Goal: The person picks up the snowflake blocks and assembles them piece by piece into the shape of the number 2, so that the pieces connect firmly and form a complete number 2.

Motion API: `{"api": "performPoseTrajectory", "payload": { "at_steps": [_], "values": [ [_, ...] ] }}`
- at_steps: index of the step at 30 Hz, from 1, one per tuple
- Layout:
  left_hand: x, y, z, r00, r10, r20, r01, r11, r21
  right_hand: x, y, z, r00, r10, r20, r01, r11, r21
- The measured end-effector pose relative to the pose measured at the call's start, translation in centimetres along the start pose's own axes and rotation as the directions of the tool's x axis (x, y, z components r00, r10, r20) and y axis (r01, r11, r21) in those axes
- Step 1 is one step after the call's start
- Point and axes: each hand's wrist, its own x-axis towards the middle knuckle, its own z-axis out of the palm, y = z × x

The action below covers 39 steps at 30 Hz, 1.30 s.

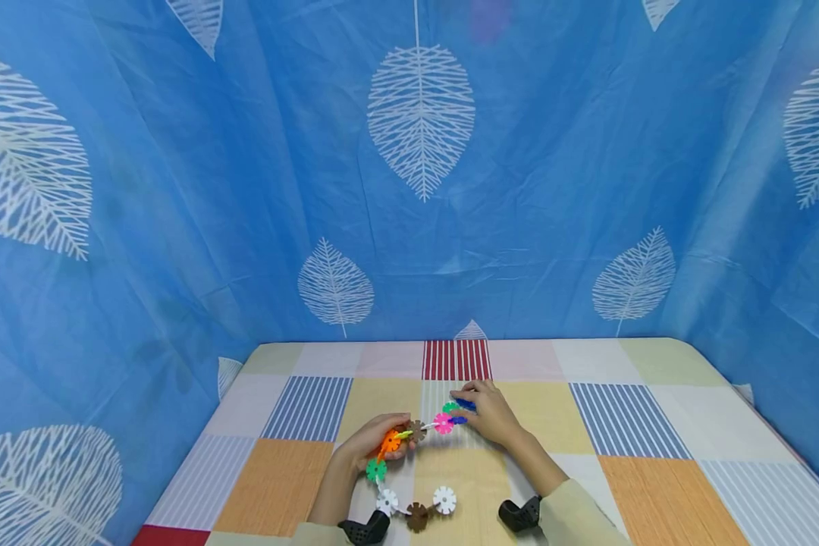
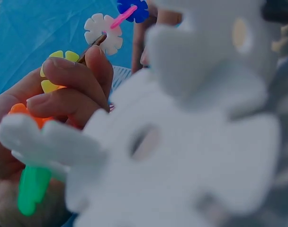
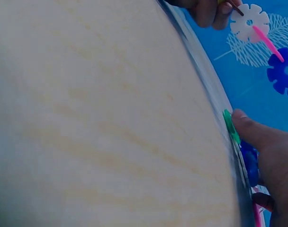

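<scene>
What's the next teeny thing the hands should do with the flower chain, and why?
Maybe the right hand should gently press the green disc and the neighboring blue disc together. Both sit at its fingers, and the views don't show whether they're fully joined. The left hand grips the flower chain near the orange disc, which should help steady it.

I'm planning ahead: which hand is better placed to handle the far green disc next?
Probably the right hand: it is closest to that green disc, while the left hand holds the orange disc.
</scene>
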Motion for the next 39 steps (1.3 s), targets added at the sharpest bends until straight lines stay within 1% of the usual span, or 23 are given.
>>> {"api": "performPoseTrajectory", "payload": {
  "at_steps": [2, 4, 9, 12, 14, 16, 17, 18, 19, 20, 21, 23, 25, 26, 27, 28, 29, 31, 33, 35, 39],
  "values": [
    [0.0, -0.1, 0.0, 1.000, -0.001, -0.003, 0.001, 1.000, 0.002, 0.1, 0.0, 0.3, 1.000, -0.001, -0.005, 0.001, 1.000, -0.021],
    [0.0, -0.1, 0.0, 1.000, 0.000, -0.005, 0.000, 1.000, 0.004, 0.1, 0.0, 0.5, 1.000, -0.001, -0.023, 0.000, 1.000, -0.021],
    [0.0, -0.1, -0.1, 1.000, 0.005, -0.017, -0.005, 1.000, 0.012, 0.0, 0.2, 1.1, 0.993, -0.037, -0.115, 0.038, 0.999, 0.006],
    [0.0, -0.1, -0.1, 1.000, -0.003, -0.027, 0.003, 1.000, 0.013, -0.3, 0.4, 1.2, 0.983, -0.041, -0.179, 0.052, 0.997, 0.057],
    [0.0, 0.0, 0.0, 0.999, -0.010, -0.031, 0.010, 1.000, 0.010, -0.6, 0.5, 1.1, 0.976, 0.003, -0.218, 0.028, 0.990, 0.135],
    [0.0, 0.0, 0.1, 1.000, -0.008, -0.029, 0.009, 1.000, 0.008, -0.9, 0.6, 0.8, 0.966, 0.094, -0.239, -0.032, 0.968, 0.250],
    [0.0, 0.0, 0.1, 1.000, -0.008, -0.028, 0.008, 1.000, 0.006, -1.1, 0.7, 0.7, 0.959, 0.154, -0.238, -0.072, 0.945, 0.319],
    [0.0, 0.0, 0.1, 1.000, -0.007, -0.026, 0.007, 1.000, 0.005, -1.3, 0.8, 0.5, 0.950, 0.214, -0.228, -0.112, 0.914, 0.391],
    [0.0, 0.0, 0.1, 1.000, -0.006, -0.025, 0.006, 1.000, 0.003, -1.5, 0.8, 0.2, 0.937, 0.278, -0.214, -0.153, 0.873, 0.464],
    [0.0, 0.0, 0.1, 1.000, -0.004, -0.023, 0.004, 1.000, 0.004, -1.7, 0.7, -0.1, 0.923, 0.336, -0.187, -0.190, 0.822, 0.536],
    [0.0, 0.0, 0.1, 1.000, -0.002, -0.021, 0.002, 1.000, 0.004, -1.8, 0.7, -0.3, 0.909, 0.387, -0.152, -0.224, 0.764, 0.606],
    [0.0, 0.0, 0.0, 1.000, 0.002, -0.018, -0.002, 1.000, 0.005, -2.2, 0.5, -0.9, 0.886, 0.459, -0.069, -0.268, 0.628, 0.731],
    [0.0, 0.0, -0.1, 1.000, 0.010, -0.014, -0.010, 1.000, 0.009, -2.5, 0.3, -1.3, 0.864, 0.504, 0.011, -0.302, 0.500, 0.811],
    [0.0, 0.0, -0.2, 1.000, 0.012, -0.013, -0.012, 1.000, 0.012, -2.6, 0.1, -1.5, 0.853, 0.519, 0.049, -0.319, 0.445, 0.837],
    [0.0, 0.0, -0.2, 1.000, 0.013, -0.012, -0.012, 1.000, 0.013, -2.7, -0.1, -1.6, 0.846, 0.528, 0.080, -0.328, 0.396, 0.858],
    [0.0, 0.0, -0.2, 1.000, 0.014, -0.014, -0.014, 1.000, 0.014, -2.9, -0.2, -1.7, 0.841, 0.531, 0.106, -0.339, 0.363, 0.868],
    [0.0, 0.0, -0.2, 1.000, 0.015, -0.015, -0.015, 1.000, 0.015, -3.0, -0.5, -1.8, 0.838, 0.532, 0.122, -0.347, 0.347, 0.871],
    [0.0, 0.0, -0.2, 1.000, 0.014, -0.019, -0.014, 1.000, 0.014, -3.2, -0.9, -1.9, 0.843, 0.520, 0.139, -0.349, 0.332, 0.876],
    [0.1, -0.1, -0.1, 1.000, 0.014, -0.023, -0.014, 1.000, 0.009, -3.4, -1.1, -1.9, 0.855, 0.499, 0.142, -0.342, 0.337, 0.877],
    [0.1, -0.1, 0.0, 1.000, 0.018, -0.023, -0.018, 1.000, 0.005, -3.6, -1.2, -1.9, 0.865, 0.482, 0.137, -0.333, 0.349, 0.876],
    [0.2, -0.2, 0.1, 1.000, 0.025, -0.016, -0.025, 1.000, 0.004, -3.8, -1.3, -1.9, 0.874, 0.467, 0.134, -0.322, 0.350, 0.880]
  ]
}}
